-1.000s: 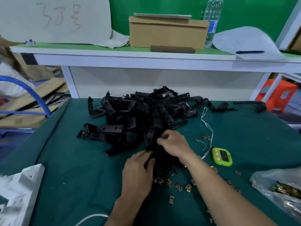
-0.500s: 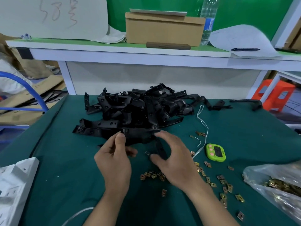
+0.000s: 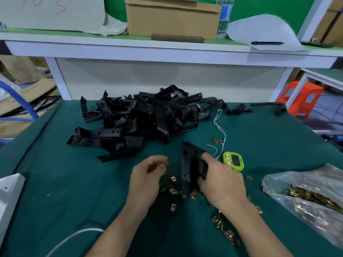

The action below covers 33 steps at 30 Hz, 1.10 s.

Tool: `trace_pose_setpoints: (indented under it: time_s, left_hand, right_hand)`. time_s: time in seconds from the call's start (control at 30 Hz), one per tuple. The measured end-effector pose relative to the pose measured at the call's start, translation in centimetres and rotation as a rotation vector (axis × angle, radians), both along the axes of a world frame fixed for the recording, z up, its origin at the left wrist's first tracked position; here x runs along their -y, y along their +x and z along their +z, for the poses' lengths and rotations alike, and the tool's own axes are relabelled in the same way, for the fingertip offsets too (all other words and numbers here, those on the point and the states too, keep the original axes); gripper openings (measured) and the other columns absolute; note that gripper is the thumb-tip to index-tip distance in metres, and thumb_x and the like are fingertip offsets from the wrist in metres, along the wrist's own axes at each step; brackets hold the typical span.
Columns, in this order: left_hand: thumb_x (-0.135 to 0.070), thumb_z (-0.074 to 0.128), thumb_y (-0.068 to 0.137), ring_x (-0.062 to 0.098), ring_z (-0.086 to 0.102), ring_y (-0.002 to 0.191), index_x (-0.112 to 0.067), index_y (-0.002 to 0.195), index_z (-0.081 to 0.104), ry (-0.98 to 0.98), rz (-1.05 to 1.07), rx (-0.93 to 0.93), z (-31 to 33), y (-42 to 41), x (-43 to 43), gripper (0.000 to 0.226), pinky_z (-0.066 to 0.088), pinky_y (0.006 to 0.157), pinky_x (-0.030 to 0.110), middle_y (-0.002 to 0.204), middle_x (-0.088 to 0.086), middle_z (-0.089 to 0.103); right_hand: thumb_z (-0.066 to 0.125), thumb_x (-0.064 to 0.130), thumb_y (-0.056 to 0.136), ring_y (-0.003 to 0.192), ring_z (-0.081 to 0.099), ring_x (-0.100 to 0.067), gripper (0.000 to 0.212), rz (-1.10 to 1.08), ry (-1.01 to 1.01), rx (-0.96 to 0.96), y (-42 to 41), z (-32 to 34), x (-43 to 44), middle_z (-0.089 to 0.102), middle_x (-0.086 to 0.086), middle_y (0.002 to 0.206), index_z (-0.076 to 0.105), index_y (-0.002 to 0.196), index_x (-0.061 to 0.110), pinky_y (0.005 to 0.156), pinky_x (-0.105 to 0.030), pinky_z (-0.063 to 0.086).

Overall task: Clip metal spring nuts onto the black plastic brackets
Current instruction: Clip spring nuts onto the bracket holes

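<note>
One bracket (image 3: 186, 164) sat gripped in right hand (image 3: 220, 184), long axis toward bench (image 3: 74, 191) far edge; nuts (image 3: 172, 191) lay nearer left hand (image 3: 146, 177), which was blurred, grip unclear.

Black brackets (image 3: 141, 117), dark teal table cloth (image 3: 65, 201), brass-gold spring nuts (image 3: 172, 191), lime-green timer (image 3: 234, 160) with pink buttons (image 3: 228, 158), clear plastic bag (image 3: 297, 182), white string (image 3: 223, 132), plain brown cardboard box (image 3: 172, 21), white shelf (image 3: 130, 51), bright green wall (image 3: 269, 6), orange stool (image 3: 304, 95), blue tube (image 3: 16, 119).
</note>
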<state>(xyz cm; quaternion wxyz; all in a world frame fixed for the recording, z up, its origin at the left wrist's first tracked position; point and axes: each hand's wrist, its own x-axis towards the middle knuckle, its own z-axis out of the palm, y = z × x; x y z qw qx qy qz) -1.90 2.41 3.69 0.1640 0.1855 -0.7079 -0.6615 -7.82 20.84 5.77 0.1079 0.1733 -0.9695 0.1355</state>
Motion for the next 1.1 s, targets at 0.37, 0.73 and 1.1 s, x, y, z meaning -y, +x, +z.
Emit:
trace_pose_setpoints:
  time_s: [0.37, 0.73, 1.1]
  left_hand:
    - [-0.017, 0.07, 0.091, -0.005, 0.048, 0.103, -0.037, 0.097, 0.074, -0.777, -0.243, 0.098, -2.6, -0.2, -1.2, 0.021, 0.035, 0.088, 0.006, 0.097, -0.027, 0.061]
    - [-0.031, 0.076, 0.083, -0.001, 0.048, 0.108, -0.03, 0.101, 0.079, -0.959, -0.223, -0.074, -2.6, 0.3, -2.0, 0.018, 0.032, 0.101, 0.012, 0.103, -0.027, 0.063]
    - [-0.02, 0.082, 0.08, 0.005, 0.053, 0.098, -0.027, 0.098, 0.08, -0.995, -0.131, -0.08, -2.9, 0.1, -2.8, 0.019, 0.037, 0.092, 0.022, 0.095, -0.013, 0.075]
  right_hand:
    - [0.066, 0.045, 0.078, 0.062, 0.04, -0.032, 0.027, -0.251, -0.294, 0.007, -2.8, -3.2, -4.6, 0.045, 0.007, 0.06, 0.044, 0.076, 0.029, 0.057, -0.034, 0.034]
    - [0.072, 0.037, 0.078, 0.064, 0.061, -0.025, 0.017, 0.008, -0.166, 0.359, -1.6, -2.2, -4.7, 0.063, 0.003, 0.065, 0.065, 0.07, 0.024, 0.056, -0.036, 0.051]
    - [0.075, 0.022, 0.079, 0.053, 0.054, -0.018, 0.02, 0.038, -0.444, 0.434, -1.1, -1.3, -4.5, 0.065, 0.001, 0.058, 0.067, 0.063, 0.015, 0.05, -0.027, 0.045]
